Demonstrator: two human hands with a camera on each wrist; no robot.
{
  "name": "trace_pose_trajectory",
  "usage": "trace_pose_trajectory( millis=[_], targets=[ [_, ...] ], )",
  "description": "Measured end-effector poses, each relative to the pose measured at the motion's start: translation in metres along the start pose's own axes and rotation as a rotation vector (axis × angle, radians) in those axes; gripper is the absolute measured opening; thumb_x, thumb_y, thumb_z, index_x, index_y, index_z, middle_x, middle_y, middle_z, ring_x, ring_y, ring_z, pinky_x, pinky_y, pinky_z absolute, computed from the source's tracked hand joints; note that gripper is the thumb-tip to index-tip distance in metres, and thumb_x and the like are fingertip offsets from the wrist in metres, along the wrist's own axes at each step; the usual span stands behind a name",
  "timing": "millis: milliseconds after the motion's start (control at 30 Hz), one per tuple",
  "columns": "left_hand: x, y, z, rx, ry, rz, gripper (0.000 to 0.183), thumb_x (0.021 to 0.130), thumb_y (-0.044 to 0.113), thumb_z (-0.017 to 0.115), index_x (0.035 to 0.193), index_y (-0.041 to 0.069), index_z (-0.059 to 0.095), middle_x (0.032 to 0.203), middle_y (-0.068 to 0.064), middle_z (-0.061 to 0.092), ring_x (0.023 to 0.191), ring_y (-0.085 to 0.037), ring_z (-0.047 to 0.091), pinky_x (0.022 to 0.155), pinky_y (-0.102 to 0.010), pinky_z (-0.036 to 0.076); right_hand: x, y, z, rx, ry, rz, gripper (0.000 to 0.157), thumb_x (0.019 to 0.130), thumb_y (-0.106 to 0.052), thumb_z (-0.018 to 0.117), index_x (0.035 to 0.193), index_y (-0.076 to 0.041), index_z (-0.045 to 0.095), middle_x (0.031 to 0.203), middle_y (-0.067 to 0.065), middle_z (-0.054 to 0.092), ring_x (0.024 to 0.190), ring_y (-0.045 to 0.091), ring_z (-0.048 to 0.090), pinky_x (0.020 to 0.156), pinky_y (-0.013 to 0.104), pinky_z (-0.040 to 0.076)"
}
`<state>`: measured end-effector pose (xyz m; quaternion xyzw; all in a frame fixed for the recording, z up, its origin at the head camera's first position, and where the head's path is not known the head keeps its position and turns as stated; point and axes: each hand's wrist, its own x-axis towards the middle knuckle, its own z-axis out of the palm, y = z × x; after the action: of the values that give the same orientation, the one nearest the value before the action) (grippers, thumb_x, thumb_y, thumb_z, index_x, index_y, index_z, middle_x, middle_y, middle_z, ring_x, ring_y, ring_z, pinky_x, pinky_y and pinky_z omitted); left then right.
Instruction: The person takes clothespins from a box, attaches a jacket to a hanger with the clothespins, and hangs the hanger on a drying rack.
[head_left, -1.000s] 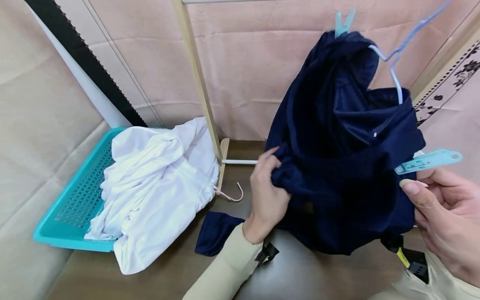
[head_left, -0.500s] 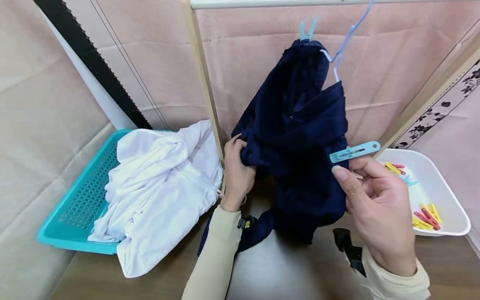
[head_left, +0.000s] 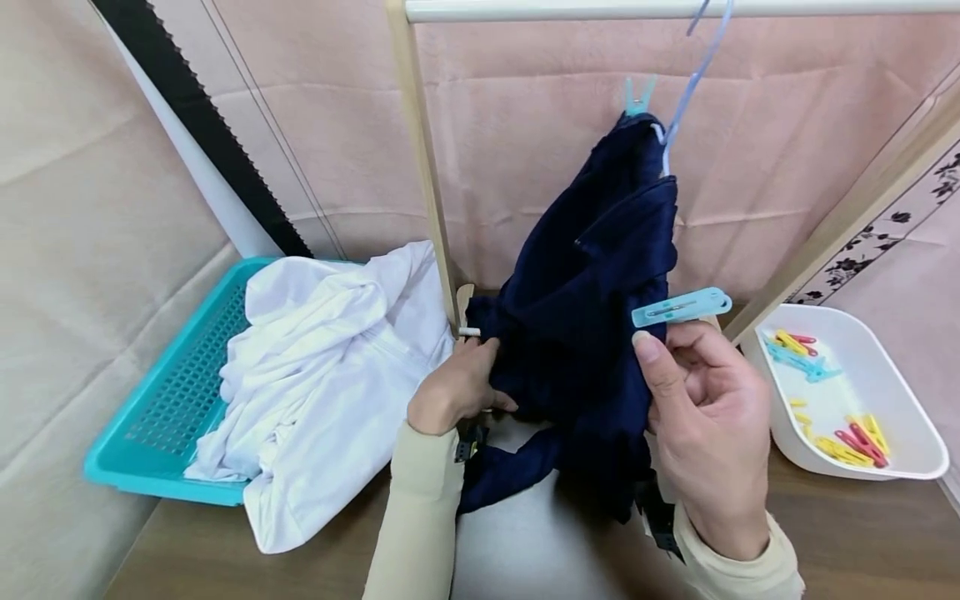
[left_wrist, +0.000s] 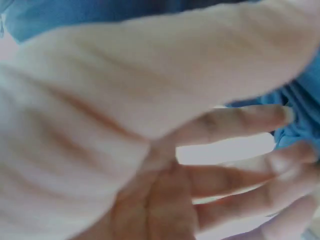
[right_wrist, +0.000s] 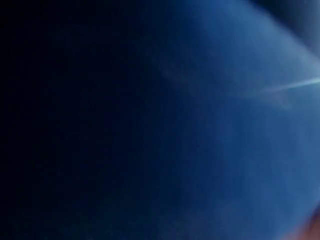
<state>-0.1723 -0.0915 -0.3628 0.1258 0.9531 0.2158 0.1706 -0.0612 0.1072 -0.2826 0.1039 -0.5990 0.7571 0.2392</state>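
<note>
Dark navy trousers (head_left: 592, 283) hang on a light blue hanger (head_left: 690, 92), whose hook passes over the white rail. A light blue clothespin (head_left: 637, 96) stands at the top of their waist. My left hand (head_left: 461, 379) is at the left side of the trousers; in the left wrist view its fingers (left_wrist: 240, 122) are straight and spread beside blue cloth. At the right edge my right hand (head_left: 708, 417) grips the cloth, its thumb just below a second light blue clothespin (head_left: 681, 307). The right wrist view is filled with blurred dark blue cloth (right_wrist: 240, 130).
A teal basket (head_left: 161, 487) with a white garment (head_left: 330, 375) spilling over its rim stands at the left. At the right, a white tub (head_left: 911, 467) holds several coloured clothespins (head_left: 862, 442). Wooden posts (head_left: 423, 158) support the white rail (head_left: 562, 10).
The trousers and hanger have come left and swung narrower, and the right hand has moved left with them. The left hand has loosened from the bunched cloth and lowered. The view has shifted.
</note>
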Motion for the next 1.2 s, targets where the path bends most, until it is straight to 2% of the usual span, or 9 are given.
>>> trace_pose_trajectory(
  millis=[200, 333, 467, 600, 700, 867, 1000, 1100, 1200],
  targets=[
    [-0.02, -0.003, -0.01, -0.143, -0.028, 0.023, 0.041, 0.087, 0.03, 0.083, 0.116, 0.01, 0.062, 0.084, -0.005, 0.071, 0.066, -0.015, 0.065, 0.065, -0.031, 0.053, 0.004, 0.002, 0.039, 0.052, 0.023, -0.103, 0.008, 0.094, 0.004, 0.067, 0.09, 0.003, 0.06, 0.06, -0.004, 0.049, 0.036, 0.007, 0.037, 0.032, 0.026, 0.02],
    [-0.034, -0.01, -0.021, -0.172, 0.285, 0.163, 0.018, 0.099, 0.029, 0.068, 0.102, 0.012, 0.066, 0.085, -0.001, 0.068, 0.071, -0.011, 0.06, 0.071, -0.03, 0.051, 0.021, 0.002, 0.074, -0.134, 0.077, -0.137, 0.011, 0.095, -0.006, 0.069, 0.09, 0.0, 0.06, 0.076, -0.003, 0.057, 0.046, 0.001, 0.052, 0.039, 0.019, 0.037],
    [-0.058, -0.015, -0.038, -0.339, 0.562, 0.308, 0.025, 0.108, 0.033, 0.051, 0.109, 0.015, 0.068, 0.095, 0.002, 0.07, 0.083, -0.012, 0.063, 0.076, -0.032, 0.054, 0.037, 0.011, 0.104, -0.268, 0.093, -0.222, 0.015, 0.096, -0.011, 0.066, 0.093, 0.002, 0.062, 0.078, 0.001, 0.061, 0.049, 0.003, 0.055, 0.047, 0.018, 0.044],
    [-0.086, -0.018, -0.051, -0.48, 0.554, 0.48, 0.033, 0.106, 0.039, 0.053, 0.123, 0.014, 0.064, 0.112, 0.001, 0.068, 0.1, -0.014, 0.065, 0.087, -0.034, 0.057, 0.045, 0.026, 0.124, -0.368, 0.033, -0.25, 0.017, 0.097, -0.015, 0.066, 0.092, 0.0, 0.061, 0.076, 0.006, 0.065, 0.049, 0.005, 0.056, 0.049, 0.019, 0.046],
    [-0.095, -0.019, -0.056, -0.496, 0.549, 0.485, 0.033, 0.1, 0.034, 0.065, 0.122, 0.01, 0.063, 0.112, -0.002, 0.067, 0.102, -0.015, 0.065, 0.09, -0.032, 0.058, 0.049, 0.037, 0.129, -0.432, -0.057, -0.201, 0.016, 0.097, -0.015, 0.066, 0.09, -0.003, 0.059, 0.075, 0.006, 0.066, 0.052, 0.007, 0.057, 0.052, 0.02, 0.048],
    [-0.087, -0.025, -0.058, -0.475, 0.75, 0.316, 0.018, 0.094, 0.019, 0.074, 0.11, 0.01, 0.071, 0.096, -0.002, 0.072, 0.088, -0.01, 0.067, 0.077, -0.024, 0.058, 0.052, 0.05, 0.123, -0.498, -0.305, -0.098, 0.014, 0.097, -0.017, 0.067, 0.098, -0.006, 0.06, 0.084, 0.004, 0.066, 0.06, 0.01, 0.058, 0.056, 0.023, 0.049],
    [-0.076, -0.026, -0.056, -0.535, 0.946, 0.255, 0.012, 0.095, 0.018, 0.073, 0.098, 0.007, 0.075, 0.082, -0.006, 0.072, 0.077, -0.006, 0.068, 0.07, -0.019, 0.058, 0.047, 0.06, 0.094, -0.608, -0.466, -0.171, 0.012, 0.099, -0.022, 0.067, 0.102, -0.01, 0.063, 0.086, -0.001, 0.064, 0.066, 0.008, 0.058, 0.061, 0.025, 0.05],
    [-0.071, -0.023, -0.054, -0.639, 1.032, 0.252, 0.015, 0.097, 0.017, 0.07, 0.099, 0.002, 0.075, 0.089, -0.009, 0.072, 0.079, -0.005, 0.069, 0.072, -0.019, 0.06, 0.033, 0.071, 0.053, -0.855, -0.541, -0.26, 0.02, 0.099, -0.033, 0.067, 0.097, -0.014, 0.066, 0.087, -0.003, 0.062, 0.076, 0.009, 0.058, 0.068, 0.029, 0.051],
    [-0.066, -0.021, -0.055, -0.719, 1.104, 0.243, 0.02, 0.101, 0.013, 0.063, 0.108, -0.001, 0.074, 0.101, -0.013, 0.069, 0.088, -0.009, 0.07, 0.077, -0.021, 0.06, 0.013, 0.084, 0.013, -1.091, -0.721, -0.207, 0.033, 0.098, -0.045, 0.067, 0.104, -0.012, 0.069, 0.099, 0.002, 0.06, 0.091, 0.018, 0.056, 0.078, 0.038, 0.051]
  ],
)
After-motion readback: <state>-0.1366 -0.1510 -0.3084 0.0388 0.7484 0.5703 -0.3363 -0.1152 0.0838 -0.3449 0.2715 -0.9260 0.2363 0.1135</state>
